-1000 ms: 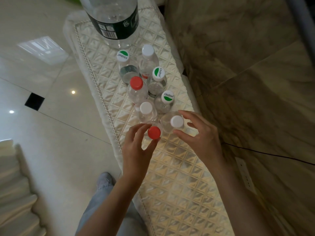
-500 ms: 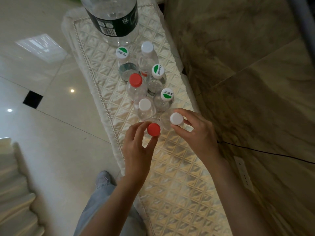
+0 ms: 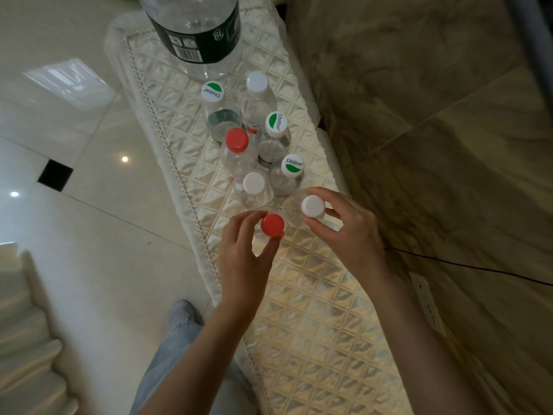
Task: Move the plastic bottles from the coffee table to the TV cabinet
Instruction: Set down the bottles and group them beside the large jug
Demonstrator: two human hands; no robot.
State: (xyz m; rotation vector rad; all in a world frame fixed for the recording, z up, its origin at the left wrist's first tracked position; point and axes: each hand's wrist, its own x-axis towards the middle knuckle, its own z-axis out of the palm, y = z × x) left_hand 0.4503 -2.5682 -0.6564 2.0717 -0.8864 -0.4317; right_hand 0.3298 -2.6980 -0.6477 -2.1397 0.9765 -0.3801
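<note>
The left hand (image 3: pixel 245 259) pinches the red cap of a clear bottle (image 3: pixel 273 224), and the right hand (image 3: pixel 347 232) grips the neck of a white-capped bottle (image 3: pixel 312 206) touching it. Both stand on the quilted tabletop (image 3: pixel 314 310). Just beyond the hands, six small bottles (image 3: pixel 254 187) cluster upright before a large bottle (image 3: pixel 197 34).

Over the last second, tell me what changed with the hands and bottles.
Little changed. The left hand keeps its fingertips around the red-capped bottle; the right hand closed in slightly on the white-capped bottle. Neither was lifted. The other bottles stayed put.
</note>
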